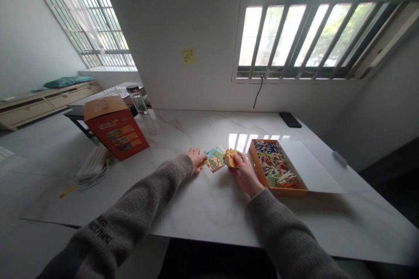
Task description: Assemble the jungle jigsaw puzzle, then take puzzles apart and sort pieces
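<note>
A small joined section of jigsaw puzzle [216, 159], coloured light blue, green and yellow, lies flat on the white marbled table [193, 209]. At its left edge, my left hand [195, 159] pinches a yellow puzzle piece [203, 164], partly hidden under the fingers. On the other side, my right hand [245, 173] is closed around several yellow and red puzzle pieces [231, 158], held just over the section's right edge. Right of that hand is an orange-rimmed box [288, 192] with loose puzzle pieces sorted by colour inside.
A red puzzle box [114, 133] stands at the left, with a white cabled device [93, 165] in front and a glass bottle [139, 101] behind. A translucent sheet [314, 170] sticks out from the orange-rimmed box. A black phone [290, 120] lies at the back right.
</note>
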Motion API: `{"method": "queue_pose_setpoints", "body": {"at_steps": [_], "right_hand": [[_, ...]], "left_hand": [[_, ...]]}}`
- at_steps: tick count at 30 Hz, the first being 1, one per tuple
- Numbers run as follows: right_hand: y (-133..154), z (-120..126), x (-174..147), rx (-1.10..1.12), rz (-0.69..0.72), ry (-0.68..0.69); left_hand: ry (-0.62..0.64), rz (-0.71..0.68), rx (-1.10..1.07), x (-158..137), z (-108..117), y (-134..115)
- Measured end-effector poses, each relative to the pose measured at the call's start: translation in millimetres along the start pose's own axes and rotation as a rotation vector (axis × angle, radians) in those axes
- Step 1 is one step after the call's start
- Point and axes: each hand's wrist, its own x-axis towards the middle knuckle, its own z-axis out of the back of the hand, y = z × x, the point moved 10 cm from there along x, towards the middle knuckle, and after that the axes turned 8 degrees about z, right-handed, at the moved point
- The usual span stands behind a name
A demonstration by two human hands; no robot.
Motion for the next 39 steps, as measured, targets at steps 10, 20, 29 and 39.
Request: {"method": "queue_pose_setpoints", "body": {"at_steps": [10, 20, 29, 39], "right_hand": [[-1, 0, 2, 0.011, 0.008, -0.001], [2, -28, -8, 0.142, -0.060, 0.188], [1, -36, -13, 0.151, -0.067, 0.290], [2, 5, 7, 0.065, 0.019, 0.011]], "left_hand": [[-0.139, -0.317, 0.150, 2, -1, -20], [-0.638, -0.501, -0.438, -43, 63, -23], [-0.947, -0.424, -0.597, -53, 56, -71], [-0.308, -0.133, -0.314, -13, -7, -17]]}}
